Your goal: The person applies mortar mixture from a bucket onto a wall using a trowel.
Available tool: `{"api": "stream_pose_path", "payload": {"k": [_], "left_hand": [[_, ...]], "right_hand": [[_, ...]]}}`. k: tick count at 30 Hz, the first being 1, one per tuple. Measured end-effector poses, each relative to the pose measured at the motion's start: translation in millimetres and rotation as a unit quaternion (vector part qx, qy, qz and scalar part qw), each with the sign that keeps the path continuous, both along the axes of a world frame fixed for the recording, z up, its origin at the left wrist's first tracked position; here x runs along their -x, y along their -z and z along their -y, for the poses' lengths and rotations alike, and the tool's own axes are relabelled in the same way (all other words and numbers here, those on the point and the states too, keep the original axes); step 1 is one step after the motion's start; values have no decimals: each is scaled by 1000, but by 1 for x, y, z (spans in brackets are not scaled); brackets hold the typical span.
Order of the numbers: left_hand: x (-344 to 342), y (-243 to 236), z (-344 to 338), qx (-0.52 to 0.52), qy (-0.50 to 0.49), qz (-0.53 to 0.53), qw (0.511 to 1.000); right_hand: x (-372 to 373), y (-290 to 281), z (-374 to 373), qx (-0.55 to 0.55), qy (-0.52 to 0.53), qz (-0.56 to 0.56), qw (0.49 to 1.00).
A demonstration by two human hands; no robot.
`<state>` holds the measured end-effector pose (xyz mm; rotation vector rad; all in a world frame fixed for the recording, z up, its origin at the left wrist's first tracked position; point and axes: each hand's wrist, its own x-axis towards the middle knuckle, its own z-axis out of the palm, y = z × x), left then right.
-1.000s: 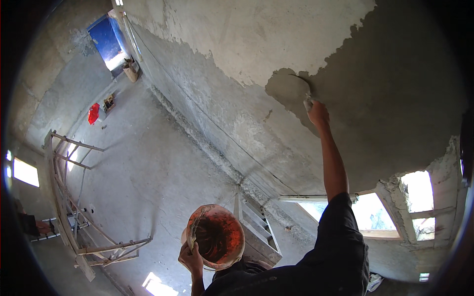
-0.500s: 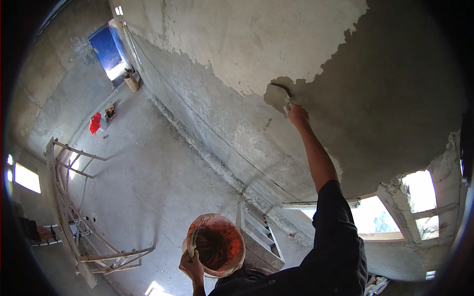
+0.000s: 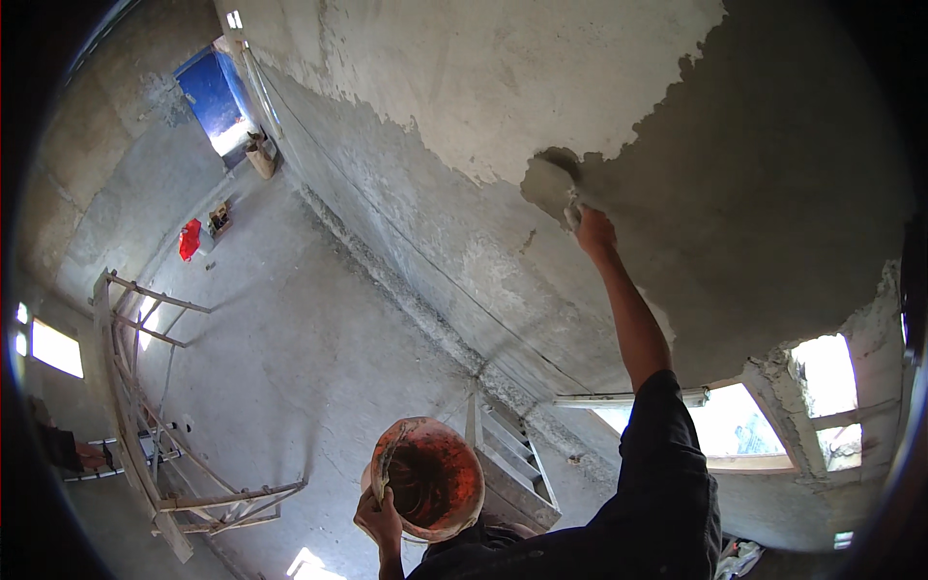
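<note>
Right grip wrapped round trowel, left grip clamping rim of orange bucket, low in view. Versus second ago, trowel is further left, now at left tip of dark patch on pale wall. Likely means patch edge is being worked.

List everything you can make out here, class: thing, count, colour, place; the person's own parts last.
Bucket: one, reddish inside, lower middle
Near wall: one, grey, dark patch at right
Trowel: one, greyish, at dark patch's edge
Floor: one, grey, left half
Wooden frame: one, brownish, left
Slatted wooden piece: one, greyish, beside bucket
Door: one, blue, upper left
Container: one, tan, by door
Unclear thing: one, red, left
Bright openings: several, white, both sides
Crumpled thing: one, pale, lower right
Left hand: one, bare, at bucket rim
Right hand: one, bare, holding trowel
Sleeve: one, black, lower right
</note>
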<state>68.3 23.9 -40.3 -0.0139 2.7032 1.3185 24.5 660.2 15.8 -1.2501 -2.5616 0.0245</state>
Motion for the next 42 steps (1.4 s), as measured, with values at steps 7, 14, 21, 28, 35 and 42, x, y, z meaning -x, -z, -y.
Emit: {"api": "stream_pose_path", "payload": {"k": [7, 14, 21, 28, 35, 42], "left_hand": [[-6, 2, 3, 14, -2, -15, 1000], [-7, 3, 6, 31, -3, -8, 999], [-2, -1, 1, 26, 0, 0, 1000], [5, -3, -4, 25, 11, -5, 1000], [11, -1, -3, 6, 27, -16, 999], [37, -13, -25, 7, 89, -29, 996]], "right_hand": [[19, 18, -11, 45, 58, 92, 993], [17, -25, 15, 10, 72, -52, 996], [-4, -1, 8, 12, 35, 5, 999], [-41, -26, 2, -31, 49, -82, 995], [-92, -74, 18, -114, -30, -258, 959], [-183, -17, 147, 147, -84, -208, 964]]}}
